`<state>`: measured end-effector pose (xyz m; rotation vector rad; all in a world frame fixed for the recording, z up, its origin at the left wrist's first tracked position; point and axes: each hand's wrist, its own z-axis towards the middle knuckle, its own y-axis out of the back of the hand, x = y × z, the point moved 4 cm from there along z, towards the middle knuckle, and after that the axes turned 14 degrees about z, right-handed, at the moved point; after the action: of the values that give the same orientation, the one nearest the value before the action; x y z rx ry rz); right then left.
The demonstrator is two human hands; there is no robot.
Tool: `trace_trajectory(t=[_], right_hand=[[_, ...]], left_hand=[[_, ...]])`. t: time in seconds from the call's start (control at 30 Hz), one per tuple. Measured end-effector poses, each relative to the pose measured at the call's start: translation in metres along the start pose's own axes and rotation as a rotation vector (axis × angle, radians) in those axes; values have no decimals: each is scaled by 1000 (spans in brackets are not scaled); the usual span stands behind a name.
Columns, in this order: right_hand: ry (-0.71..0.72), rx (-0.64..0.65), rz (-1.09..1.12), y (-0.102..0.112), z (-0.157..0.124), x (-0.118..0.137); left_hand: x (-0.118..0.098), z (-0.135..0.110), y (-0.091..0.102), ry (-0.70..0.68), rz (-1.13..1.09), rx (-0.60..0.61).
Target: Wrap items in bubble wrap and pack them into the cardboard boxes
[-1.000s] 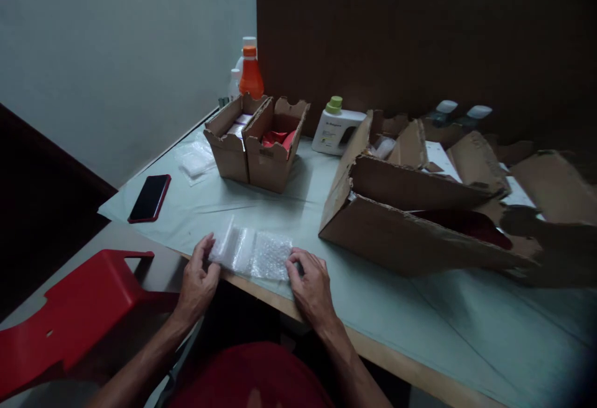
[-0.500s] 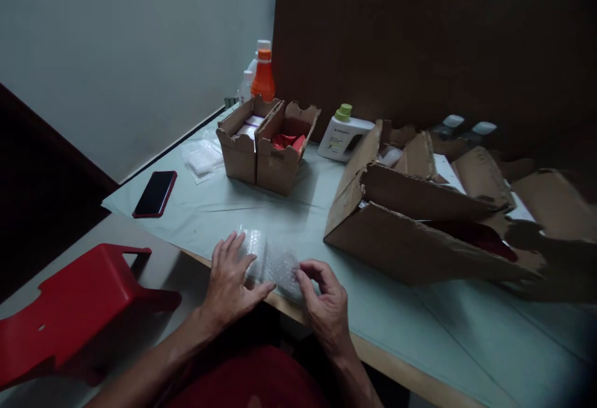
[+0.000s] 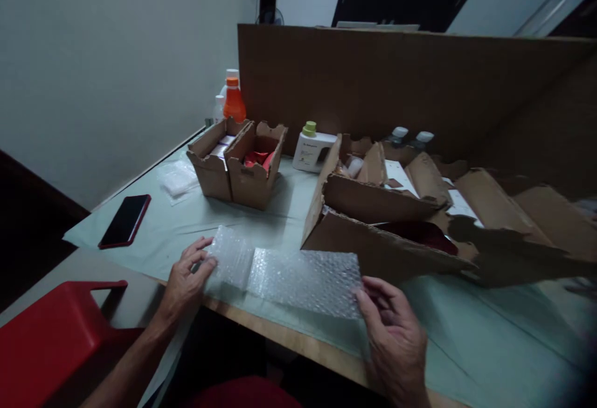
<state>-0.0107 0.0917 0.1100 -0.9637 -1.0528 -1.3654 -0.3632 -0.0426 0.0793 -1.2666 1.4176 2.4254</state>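
Counter [image 3: 289, 338] under pale green cloth [image 3: 280, 231], plain wall [image 3: 121, 72] to L. Bubble wrap [image 3: 303, 277] at near edge of counter, spread btwn both hands; L part folded in layers, R part single length. L hand [image 3: 186, 274]: partly curled, thumb + fingertips closed on wrap's L end. R hand [image 3: 396, 333]: thumb + index pinching wrap's R edge, other fingers curled in. Phone [image 3: 125, 221] lies to L, screen dark. Two small cardboard boxes [image 3: 254, 185] stand behind wrap, side by side, one w/ red contents [image 3: 259, 159]. White jug [image 3: 310, 152] w/ green cap farther back.
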Motion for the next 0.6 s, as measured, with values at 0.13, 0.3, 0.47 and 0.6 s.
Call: trace_trajectory(t=[0.13, 0.3, 0.47, 0.6], right_hand=[[-9, -122, -241, 57, 0, -25], [82, -40, -634, 86, -11, -60], [314, -6, -773, 87, -11, -44], [432, 270, -580, 1, -17, -8]], left_hand=[[0, 1, -12, -115, 157, -65], [4, -11, -32, -271, 449, -86], [-15, -17, -15, -395, 481, -140], [-50, -22, -28, -619, 390, -44]])
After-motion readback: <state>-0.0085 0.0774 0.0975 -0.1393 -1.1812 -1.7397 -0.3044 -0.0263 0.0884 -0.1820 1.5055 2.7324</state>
